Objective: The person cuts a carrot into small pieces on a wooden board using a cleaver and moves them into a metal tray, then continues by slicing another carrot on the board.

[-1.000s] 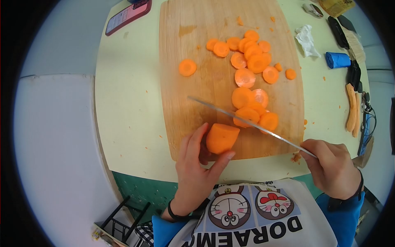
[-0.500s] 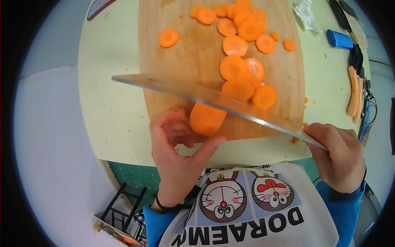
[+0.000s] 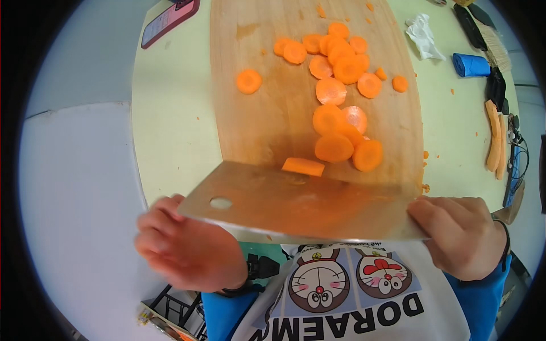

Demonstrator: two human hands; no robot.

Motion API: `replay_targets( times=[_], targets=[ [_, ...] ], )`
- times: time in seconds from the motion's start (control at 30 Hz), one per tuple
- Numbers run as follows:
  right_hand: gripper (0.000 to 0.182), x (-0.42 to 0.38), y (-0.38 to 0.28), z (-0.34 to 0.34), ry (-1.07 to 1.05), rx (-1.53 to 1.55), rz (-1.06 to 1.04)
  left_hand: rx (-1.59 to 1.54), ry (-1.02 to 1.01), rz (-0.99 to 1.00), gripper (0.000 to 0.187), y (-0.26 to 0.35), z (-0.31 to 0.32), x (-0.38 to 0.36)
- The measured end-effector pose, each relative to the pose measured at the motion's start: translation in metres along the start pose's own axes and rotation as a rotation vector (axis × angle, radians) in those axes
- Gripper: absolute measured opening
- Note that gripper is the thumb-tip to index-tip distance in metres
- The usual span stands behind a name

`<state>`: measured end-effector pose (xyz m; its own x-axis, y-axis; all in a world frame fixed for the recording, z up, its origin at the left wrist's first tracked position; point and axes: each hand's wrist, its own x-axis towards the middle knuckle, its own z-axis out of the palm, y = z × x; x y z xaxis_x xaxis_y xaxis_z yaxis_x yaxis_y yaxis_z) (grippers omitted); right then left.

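My right hand (image 3: 463, 236) is closed round the handle end of a cleaver (image 3: 307, 207), whose wide blade is tipped so its flat side shows. Behind the blade's upper edge a carrot piece (image 3: 303, 166) shows in part; the rest is hidden. My left hand (image 3: 190, 247), smeared by motion, has its fingers bent close to the blade's left end, near the round hole. Farther up the wooden cutting board (image 3: 273, 113) lie several round carrot slices (image 3: 334, 148), many overlapping, with a single slice (image 3: 249, 81) apart on the left.
A phone (image 3: 170, 23) lies at the table's upper left. On the right are a crumpled white tissue (image 3: 424, 35), a blue roll (image 3: 471, 65), long pale-orange pieces (image 3: 493, 136) and black items. Carrot scraps dot the board's right edge. A dark stool (image 3: 170, 310) stands below left.
My left hand has moved left and down, away from the carrot piece. The cleaver has come down toward me and tilted from edge-on to flat side showing. The view has shifted slightly.
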<state>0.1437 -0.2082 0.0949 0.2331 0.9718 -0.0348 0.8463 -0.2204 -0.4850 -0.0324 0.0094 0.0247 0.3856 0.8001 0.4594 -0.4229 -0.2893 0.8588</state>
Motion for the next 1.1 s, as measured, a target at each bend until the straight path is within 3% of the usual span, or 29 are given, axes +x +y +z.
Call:
replay_targets(
  times=[0.07,0.13,0.17,0.23,0.37,0.43,0.47,0.53,0.67,0.83,1.1],
  targets=[
    [0.024,-0.003,0.0,-0.004,0.08,-0.01,0.032,0.474,-0.115,-0.123,0.027,0.003,0.008,-0.02],
    [0.028,-0.007,0.0,-0.01,-0.022,0.104,0.249,0.773,-0.549,-0.048,0.052,-0.008,0.016,-0.023],
    [0.028,-0.006,0.001,-0.008,-0.021,0.105,0.246,0.776,-0.548,-0.046,0.052,-0.011,0.019,-0.028],
    [0.023,-0.004,0.003,-0.003,0.095,0.078,0.179,1.011,-0.787,-0.144,0.06,-0.016,0.023,-0.034],
    [0.022,-0.006,0.006,-0.001,0.124,0.106,0.148,0.916,-0.781,-0.222,0.062,-0.019,0.021,-0.041],
    [0.021,-0.007,0.007,-0.002,0.114,0.098,0.153,0.829,-0.819,-0.003,0.059,-0.021,0.027,-0.043],
    [0.021,-0.008,0.007,-0.002,0.12,0.098,0.157,0.827,-0.824,0.002,0.059,-0.019,0.027,-0.043],
    [0.022,-0.01,0.008,-0.001,0.12,0.117,0.143,0.751,-0.81,-0.286,0.058,-0.014,0.025,-0.046],
    [0.023,-0.015,0.008,0.001,0.077,0.109,0.145,0.779,-0.805,-0.297,0.056,-0.015,0.017,-0.054],
    [0.024,-0.016,0.007,0.004,0.065,0.108,0.142,0.625,-0.465,-0.228,0.047,-0.022,0.017,-0.062],
    [0.022,-0.019,0.005,0.006,0.077,0.111,0.177,0.642,-0.592,-0.444,0.049,-0.014,0.03,-0.059]
  ],
)
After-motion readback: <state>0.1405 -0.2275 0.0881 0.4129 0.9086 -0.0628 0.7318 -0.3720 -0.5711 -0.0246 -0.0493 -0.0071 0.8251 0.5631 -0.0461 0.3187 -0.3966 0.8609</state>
